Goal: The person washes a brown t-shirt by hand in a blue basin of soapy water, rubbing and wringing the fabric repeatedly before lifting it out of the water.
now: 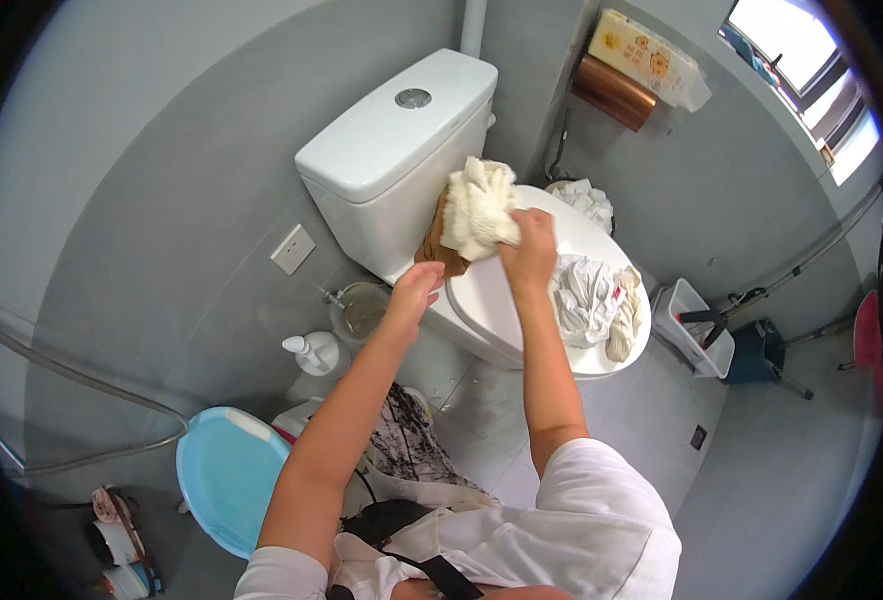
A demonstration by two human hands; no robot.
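A crumpled cream knitted cloth (478, 212) is at the back of the closed white toilet lid (496, 310), beside the cistern. My right hand (532, 240) grips its right side, fingers closed on the fabric. Under and left of it shows a brown cloth (441, 245). My left hand (418, 288) is at the brown cloth's lower edge, fingers and thumb apart and nothing seen in them; whether it touches the cloth I cannot tell. A crumpled white cloth (586, 300) lies toward the front of the lid, next to a smaller cream cloth (623, 318).
The toilet cistern (391, 130) stands at the wall. Left are a white pump bottle (313, 352) and a light blue basin (229, 480). A lined waste bin (586, 203) sits behind the lid. At right are a white bin (691, 325) and a dark bucket (756, 350) with long handles.
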